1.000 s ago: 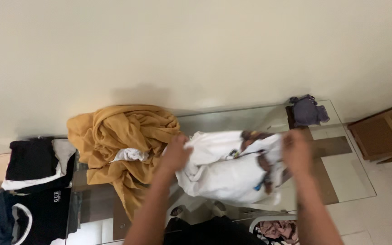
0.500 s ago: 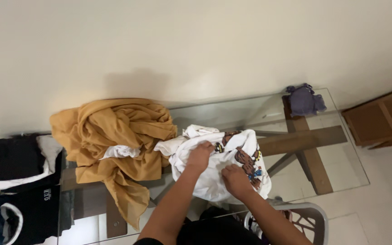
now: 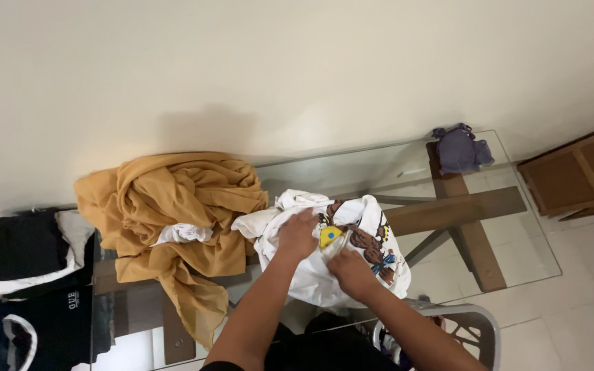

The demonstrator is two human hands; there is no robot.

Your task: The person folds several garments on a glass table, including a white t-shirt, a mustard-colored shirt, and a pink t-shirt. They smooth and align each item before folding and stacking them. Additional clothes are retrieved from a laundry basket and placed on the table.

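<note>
Cream-coloured wall fills the upper half of the view, and below it stands a clear glass-topped table (image 3: 517, 227) on a crossed brown wooden base (image 3: 472, 220) over pale floor tiles. Near the middle of the glass lies a crumpled white cotton T-shirt (image 3: 317, 275) with a cartoon print in brown, yellow and blue on its upper right part. The shirt is bunched into soft folds, its lower edge hanging toward the near rim of the table and one loose corner reaching left.

The person's left hand (image 3: 297, 233) lies on the top of the shirt, fingers curled and pressing into the cloth just beside the yellow patch of the print. The right hand (image 3: 348, 269) is just below it, its fingers closed in a pinch on a fold of the white fabric next to the print. The two hands are very close, almost touching.

Left of the shirt, and touching its loose corner, sits a large heap of mustard-yellow cloth (image 3: 173, 206) with a small white garment (image 3: 181, 234) tucked in it. Farther left lie folded black and white clothes (image 3: 29, 251). At the far right corner of the table rests a small bundle of greyish-purple fabric (image 3: 462, 150). A grey plastic chair back (image 3: 462, 323) shows at the bottom, and a brown wooden cabinet (image 3: 579, 175) stands at the right edge.
</note>
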